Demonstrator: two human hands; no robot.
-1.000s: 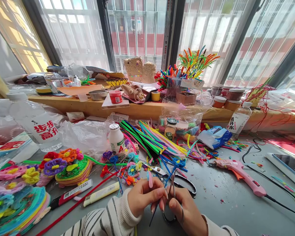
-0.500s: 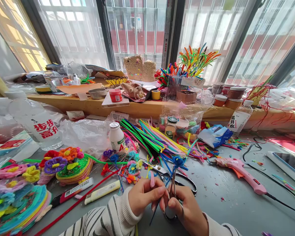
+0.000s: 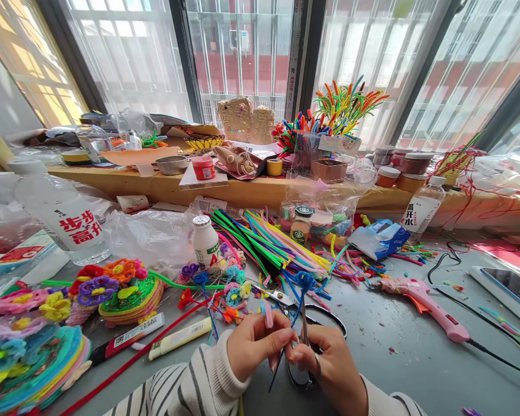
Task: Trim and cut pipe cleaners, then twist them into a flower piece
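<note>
A blue pipe-cleaner flower [image 3: 304,281] stands above my fingers, and the end of its thin stem [image 3: 277,370] pokes out below them. My left hand [image 3: 262,344] pinches this stem between thumb and fingers. Closed around a slim pair of scissors [image 3: 304,323], my right hand [image 3: 329,364] has its blades pointing up beside the stem, just under the flower head. A ring handle of the scissors shows below the fingers. Larger black-handled scissors [image 3: 329,318] lie on the table behind my hands. Small pipe-cleaner flowers [image 3: 234,296] sit beyond my left hand.
Bundled pipe cleaners [image 3: 260,242] spread across the table's middle. On the right lie a pink glue gun [image 3: 433,303] and its cord. Flower-covered discs [image 3: 34,358] and glue tubes [image 3: 179,340] are at the left. A white bottle [image 3: 205,242] stands behind.
The flower has shifted slightly left and tilted, and the lower stem end has moved a little right. The scissor blades have turned slightly beside the stem. Both hands keep their hold.
</note>
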